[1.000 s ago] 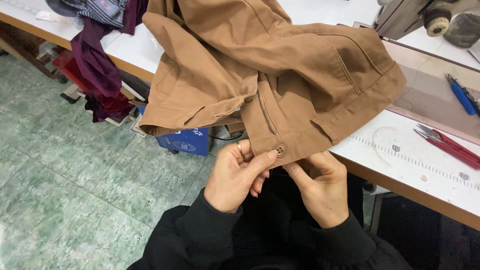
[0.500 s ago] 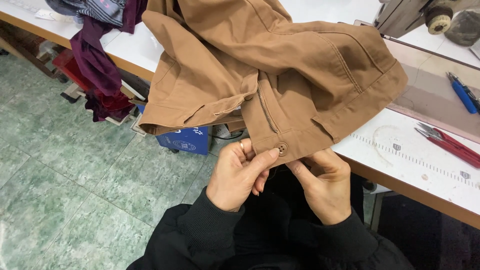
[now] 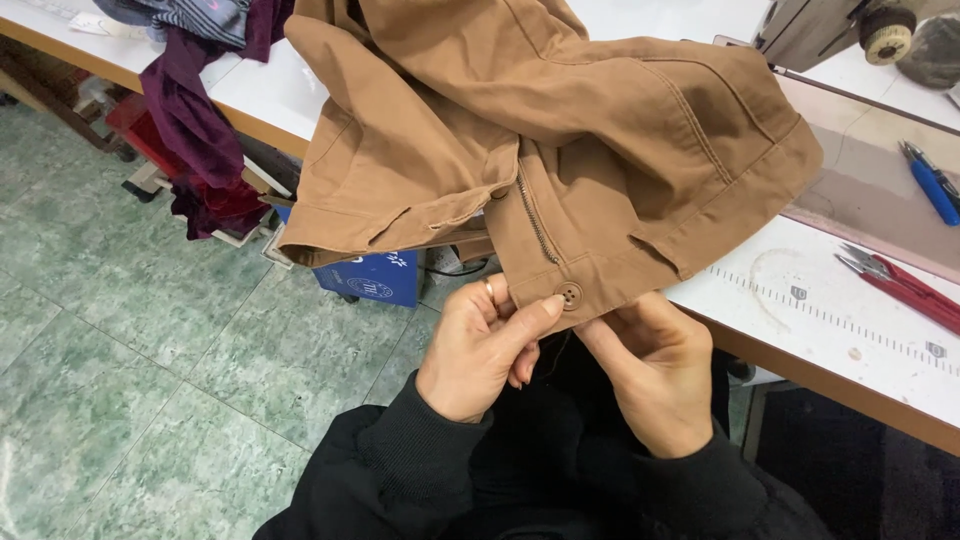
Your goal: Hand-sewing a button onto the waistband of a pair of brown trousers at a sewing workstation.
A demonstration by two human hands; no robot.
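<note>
Green floor tiles filled the frame's left as we pinched the brown trousers' (image 3: 560,150) waistband at lower centre, left hand (image 3: 480,350) and right hand (image 3: 650,370) both clamped beside the button (image 3: 569,295), barely shifted from a second earlier.

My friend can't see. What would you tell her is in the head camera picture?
Two hands, the left hand and right hand, pinch the waistband of tan cotton trousers beside a small brown button. The trousers spill off a white worktable, where red-handled scissors lie.
</note>
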